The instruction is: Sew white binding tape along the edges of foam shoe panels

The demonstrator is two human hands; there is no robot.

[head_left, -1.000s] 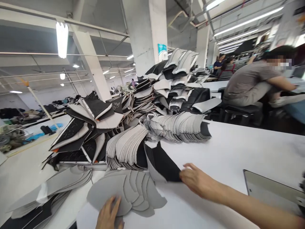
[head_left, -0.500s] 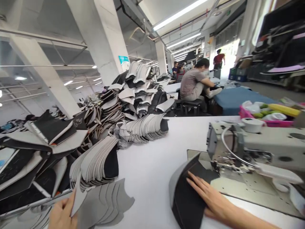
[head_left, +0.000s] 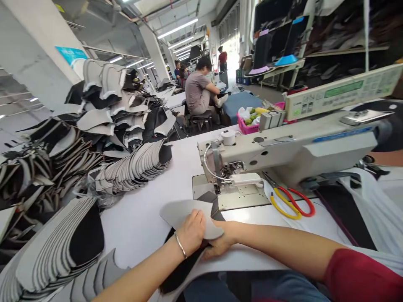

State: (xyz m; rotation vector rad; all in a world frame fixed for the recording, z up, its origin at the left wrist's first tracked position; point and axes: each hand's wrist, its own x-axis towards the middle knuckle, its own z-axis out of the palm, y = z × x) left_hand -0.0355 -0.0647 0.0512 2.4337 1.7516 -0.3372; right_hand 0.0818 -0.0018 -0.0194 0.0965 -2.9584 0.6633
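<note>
My left hand, a bracelet at its wrist, has its fingers closed on a light grey curved fabric piece. My right hand is partly under that piece, gripping the edge of a black fabric piece with a grey backing; some of its fingers are hidden. The grey piece lies over the black one, whose lower end reaches the table's front edge. Both hands are just in front of the sewing machine, near its needle area.
Yellow-and-red-handled scissors lie right of the needle area. Stacked curved grey pieces and a nearer stack line the left. Beyond the table are a pink basket and a seated person.
My left hand has come from the stack at the left with a grey piece and now meets my right hand. The black piece has shifted toward me, and the view has turned right.
</note>
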